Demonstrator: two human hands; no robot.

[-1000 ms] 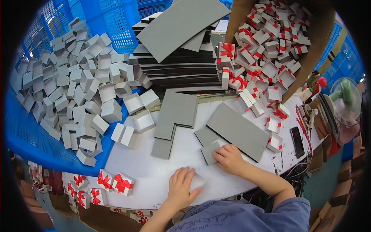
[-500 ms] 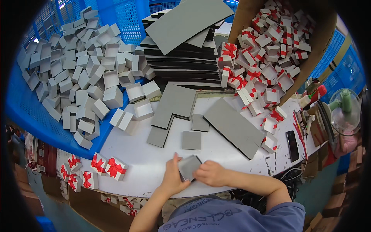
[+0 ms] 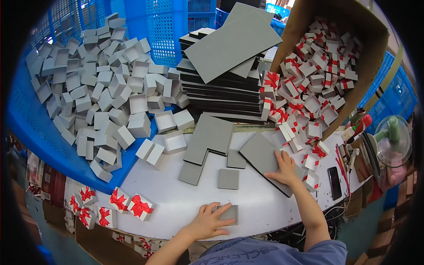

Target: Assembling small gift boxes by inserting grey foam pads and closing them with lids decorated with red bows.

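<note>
My left hand [image 3: 206, 224] lies at the table's front edge with its fingers spread. Two fingers reach over a small square box [image 3: 232, 216] with a pale rim and a grey face, partly hidden by them. My right hand [image 3: 283, 169], fingers apart, rests on a large grey foam sheet [image 3: 261, 155] that lies slanted on the table. Between the hands is a loose grey foam square [image 3: 228, 179]. Another grey square [image 3: 236, 159] lies beside the slanted sheet. An L-shaped grey foam sheet [image 3: 211, 132] lies farther back, with a smaller grey piece [image 3: 191, 172] along its lower edge.
A blue crate [image 3: 35, 121] heaped with plain white boxes stands left. Behind is a stack of black-edged grey sheets [image 3: 221, 95]. A carton [image 3: 370, 48] holds red-ribboned boxes. More bowed boxes [image 3: 141, 206] sit front left. A phone [image 3: 335, 183] and small fan [image 3: 393, 134] are right.
My right hand has left the small box and moved up and right onto the slanted foam sheet. The box, tilted between both hands before, now lies flat under my left fingers. The view has shifted.
</note>
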